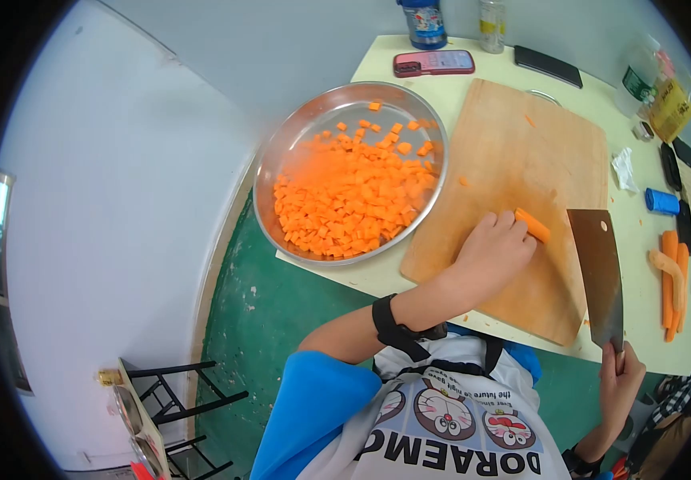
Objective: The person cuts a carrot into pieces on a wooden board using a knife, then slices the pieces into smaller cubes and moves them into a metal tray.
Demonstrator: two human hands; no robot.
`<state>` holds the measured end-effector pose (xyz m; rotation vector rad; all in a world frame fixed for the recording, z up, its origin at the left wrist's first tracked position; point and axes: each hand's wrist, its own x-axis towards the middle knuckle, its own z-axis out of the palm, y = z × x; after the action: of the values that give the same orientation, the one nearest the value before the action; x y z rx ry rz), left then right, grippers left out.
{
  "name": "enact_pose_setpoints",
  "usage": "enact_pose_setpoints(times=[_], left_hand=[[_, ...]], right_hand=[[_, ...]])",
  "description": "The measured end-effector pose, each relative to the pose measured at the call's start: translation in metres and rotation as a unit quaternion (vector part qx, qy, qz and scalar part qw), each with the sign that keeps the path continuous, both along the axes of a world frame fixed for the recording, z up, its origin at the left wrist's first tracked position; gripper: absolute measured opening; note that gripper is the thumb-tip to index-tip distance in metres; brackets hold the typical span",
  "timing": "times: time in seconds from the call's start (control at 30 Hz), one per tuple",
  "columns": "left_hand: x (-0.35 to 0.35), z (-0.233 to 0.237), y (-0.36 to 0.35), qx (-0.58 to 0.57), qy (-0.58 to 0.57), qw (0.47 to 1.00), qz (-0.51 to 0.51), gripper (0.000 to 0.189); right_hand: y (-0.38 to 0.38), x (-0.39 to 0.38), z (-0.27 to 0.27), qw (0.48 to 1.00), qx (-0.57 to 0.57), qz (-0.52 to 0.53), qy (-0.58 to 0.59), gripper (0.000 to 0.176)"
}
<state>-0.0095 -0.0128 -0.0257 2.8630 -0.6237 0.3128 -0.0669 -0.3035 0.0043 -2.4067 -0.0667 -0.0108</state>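
Note:
My left hand [493,252] rests on the wooden cutting board [513,152] and pinches a short carrot piece [533,225] against it. My right hand [619,384] grips the handle of a cleaver [597,272], whose broad blade hangs just right of the carrot piece, over the board's right edge. To the left of the board, a round metal pan [297,140] holds several diced carrot cubes [353,196].
Whole peeled carrots [672,280] lie at the table's right edge. A pink phone [433,62], a black phone [548,65], bottles [423,22] and small packets sit along the far side. A black chair [173,400] stands on the green floor at lower left.

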Motion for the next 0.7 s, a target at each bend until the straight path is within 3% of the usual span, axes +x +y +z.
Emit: enact_pose_setpoints(times=[0.1,0.17,0.2,0.27,0.3,0.37,0.47,0.6,0.67,0.7], left_hand=[[-0.005,0.0,0.003,-0.042,-0.007,0.999,-0.002,0.016],[-0.013,0.01,0.005,-0.336,-0.011,0.942,0.01,0.019],[-0.019,0.009,0.007,-0.337,-0.011,0.941,0.011,0.019],[-0.033,0.007,0.011,-0.448,0.061,0.887,0.091,0.018],[-0.039,0.0,0.014,-0.45,0.061,0.886,0.091,0.018],[-0.049,-0.019,0.024,-0.36,-0.049,0.93,0.062,0.02],[-0.061,-0.032,0.035,-0.328,-0.094,0.936,0.08,0.017],[-0.07,-0.026,0.037,-0.327,-0.083,0.939,0.069,0.018],[-0.072,-0.019,0.032,-0.293,-0.074,0.936,0.182,0.018],[-0.072,-0.022,0.033,-0.275,-0.075,0.942,0.177,0.019]], right_hand=[[0.007,0.001,0.001,1.0,0.008,-0.002,0.005,0.03],[0.012,0.001,0.003,1.0,0.014,-0.004,0.009,0.031],[0.013,0.0,0.003,1.0,0.013,-0.002,0.008,0.03],[0.017,0.0,0.006,1.0,0.01,0.001,0.008,0.03],[0.019,0.0,0.008,1.0,0.012,0.003,0.014,0.029],[0.024,-0.001,0.01,1.0,0.01,0.003,0.023,0.028],[0.032,-0.002,0.012,1.0,0.011,0.016,0.024,0.026],[0.045,-0.003,0.014,0.999,0.016,0.028,0.031,0.02],[0.057,-0.006,0.021,0.999,0.007,0.025,0.043,0.011],[0.064,-0.006,0.025,0.999,-0.009,0.005,0.043,0.011]])
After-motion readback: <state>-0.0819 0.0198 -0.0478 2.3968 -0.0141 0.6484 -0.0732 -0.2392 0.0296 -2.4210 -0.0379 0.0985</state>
